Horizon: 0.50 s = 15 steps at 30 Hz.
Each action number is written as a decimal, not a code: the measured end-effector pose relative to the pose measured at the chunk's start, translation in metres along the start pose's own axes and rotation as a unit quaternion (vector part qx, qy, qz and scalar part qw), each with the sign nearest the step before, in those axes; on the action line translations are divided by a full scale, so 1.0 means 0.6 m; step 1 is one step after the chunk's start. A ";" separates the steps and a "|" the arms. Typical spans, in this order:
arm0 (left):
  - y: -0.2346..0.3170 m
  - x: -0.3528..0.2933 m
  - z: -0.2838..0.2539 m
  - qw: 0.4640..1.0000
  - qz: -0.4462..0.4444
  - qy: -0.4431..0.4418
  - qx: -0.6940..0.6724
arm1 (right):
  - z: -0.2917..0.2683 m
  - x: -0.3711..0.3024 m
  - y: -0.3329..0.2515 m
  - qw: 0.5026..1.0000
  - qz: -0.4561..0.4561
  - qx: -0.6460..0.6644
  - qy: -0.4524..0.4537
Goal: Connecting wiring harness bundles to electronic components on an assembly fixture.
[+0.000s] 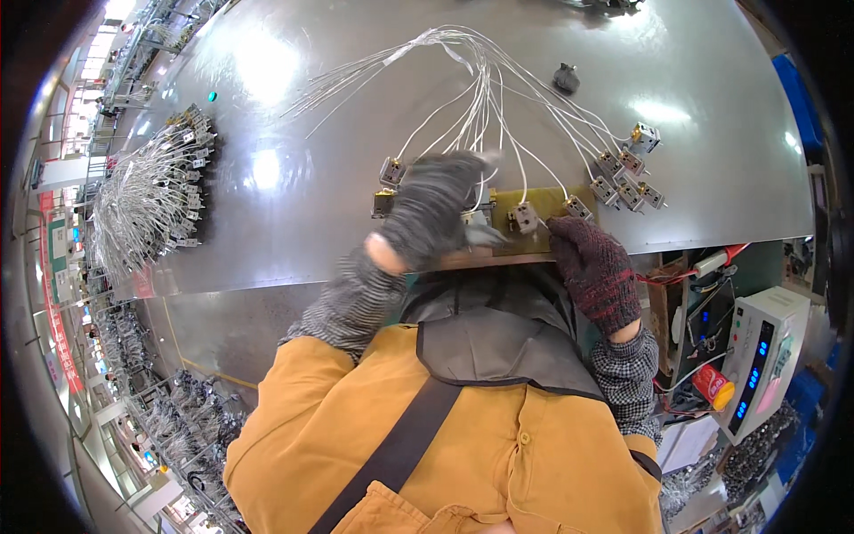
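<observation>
My left hand [436,200], in a grey-and-black striped glove, is smeared by motion over the table's near edge; its fingers and anything in them cannot be made out. A small metal switch-like part with a white wire [524,218] lies on a yellowish-green pad [553,240], between my hands. My right hand [589,265], in a dark red-and-black knit glove, has its fingers closed together at the pad's right end, just below another such metal part [578,207]. What its fingertips hold is hidden. Two more parts [391,171] sit beside my left hand.
White wires [480,53] run from a bundle at the back to several metal parts [627,178] on the right. A large pile of wired parts [160,196] lies far left. A dark grey lump [566,78] stands behind. A white instrument with blue digits [763,356] is at lower right.
</observation>
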<state>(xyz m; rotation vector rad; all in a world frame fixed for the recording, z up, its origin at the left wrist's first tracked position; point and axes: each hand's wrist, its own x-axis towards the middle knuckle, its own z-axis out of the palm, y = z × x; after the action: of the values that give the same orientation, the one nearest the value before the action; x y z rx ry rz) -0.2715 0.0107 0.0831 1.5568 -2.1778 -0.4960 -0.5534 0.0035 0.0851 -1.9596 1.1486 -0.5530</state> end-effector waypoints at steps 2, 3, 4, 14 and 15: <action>-0.044 -0.014 -0.046 0.997 -0.031 -0.043 0.054 | 0.003 -0.001 0.003 0.998 0.014 0.059 -0.026; -0.065 -0.018 -0.065 0.992 -0.052 -0.094 0.061 | 0.006 -0.002 0.004 0.994 0.017 0.097 -0.043; -0.077 -0.020 -0.073 0.981 -0.092 -0.156 0.073 | 0.011 -0.002 0.005 0.990 0.012 0.134 -0.053; 0.016 -0.023 0.030 0.831 -0.179 0.013 -0.526 | 0.039 -0.021 0.053 1.000 0.013 0.001 -0.015; 0.023 -0.019 0.045 0.821 -0.172 0.020 -0.544 | 0.026 -0.018 0.064 1.000 0.000 -0.015 0.007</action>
<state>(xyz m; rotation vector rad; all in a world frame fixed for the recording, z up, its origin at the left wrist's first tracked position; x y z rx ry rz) -0.2934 0.0270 0.0659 1.1925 -1.0945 -1.4683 -0.5682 0.0080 0.0453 -1.9838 1.1726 -0.5540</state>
